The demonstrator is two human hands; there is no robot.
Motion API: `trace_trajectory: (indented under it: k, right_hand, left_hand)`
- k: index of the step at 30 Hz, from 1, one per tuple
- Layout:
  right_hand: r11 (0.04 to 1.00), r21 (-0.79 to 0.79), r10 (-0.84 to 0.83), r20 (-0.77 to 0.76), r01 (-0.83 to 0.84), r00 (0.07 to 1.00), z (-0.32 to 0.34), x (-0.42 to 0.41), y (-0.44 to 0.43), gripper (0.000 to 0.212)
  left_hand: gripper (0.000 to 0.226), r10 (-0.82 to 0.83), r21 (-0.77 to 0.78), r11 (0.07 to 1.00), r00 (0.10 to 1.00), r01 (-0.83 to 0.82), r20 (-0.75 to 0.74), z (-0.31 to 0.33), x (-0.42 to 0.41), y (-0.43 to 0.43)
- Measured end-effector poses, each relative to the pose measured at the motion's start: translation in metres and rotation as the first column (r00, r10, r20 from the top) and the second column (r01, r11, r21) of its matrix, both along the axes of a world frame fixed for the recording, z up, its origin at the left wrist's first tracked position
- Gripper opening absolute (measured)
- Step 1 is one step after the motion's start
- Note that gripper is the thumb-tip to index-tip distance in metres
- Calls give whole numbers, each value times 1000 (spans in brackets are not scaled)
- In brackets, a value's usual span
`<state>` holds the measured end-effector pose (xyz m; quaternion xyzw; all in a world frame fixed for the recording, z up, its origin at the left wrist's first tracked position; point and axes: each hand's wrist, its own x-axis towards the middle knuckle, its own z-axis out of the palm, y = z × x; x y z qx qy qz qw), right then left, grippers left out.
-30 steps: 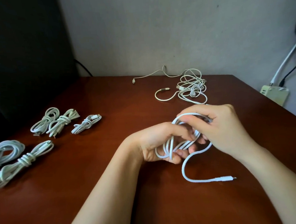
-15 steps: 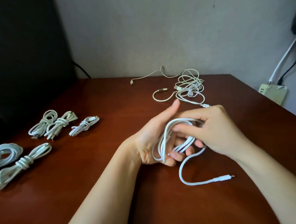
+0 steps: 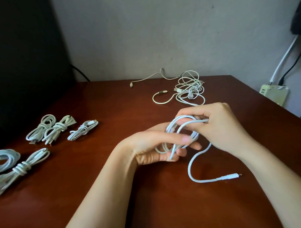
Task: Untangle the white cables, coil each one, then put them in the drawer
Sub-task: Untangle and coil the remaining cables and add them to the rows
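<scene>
A white cable (image 3: pixel 190 166) is looped around the fingers of my left hand (image 3: pixel 148 146) at the middle of the brown table (image 3: pixel 109 102). My right hand (image 3: pixel 220 126) grips the top of the same loops from the right. The cable's loose tail curves down onto the table and ends in a plug (image 3: pixel 230 176). A tangle of white cables (image 3: pixel 189 89) lies at the far side of the table. Several coiled and tied white cables (image 3: pixel 54 128) rest on the left, the nearest one (image 3: pixel 20 169) by the left edge. No drawer is in view.
A dark panel (image 3: pixel 17 52) stands at the back left. A grey wall (image 3: pixel 158 33) runs behind the table. A power strip (image 3: pixel 273 93) with leads sits past the table's right edge.
My left fingers, straight half a second ago, have curled over the loops. My right hand has carried the cable up over the coil. The tail on the table has barely shifted.
</scene>
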<state>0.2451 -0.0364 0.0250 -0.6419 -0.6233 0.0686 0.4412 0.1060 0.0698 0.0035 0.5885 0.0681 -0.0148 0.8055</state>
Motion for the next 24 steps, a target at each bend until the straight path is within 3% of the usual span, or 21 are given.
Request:
trace_trajectory:
  k: [3,7,14,19,24]
  right_hand:
    - [1000,-15,4,2,-4,1000,-1,4,1,19]
    - [997,-79,-2,34,5,999,-3,8,2,11]
    - [992,-103,58,-125,-71,990,0,6,1,10]
    - [986,-86,119,-213,-140,970,1,4,0,25]
    - [990,-41,129,-160,-137,979,-2,1,-1,14]
  left_hand:
    - [36,67,-17,997,995,-69,-76,1,4,-1]
    - [41,90,-116,987,981,-111,-174,1,8,-1]
    - [40,145,-69,984,968,-162,-206,4,8,-1]
    - [44,108,-67,990,972,-125,-209,4,8,0]
    - [34,38,13,999,973,-36,-228,7,5,-4]
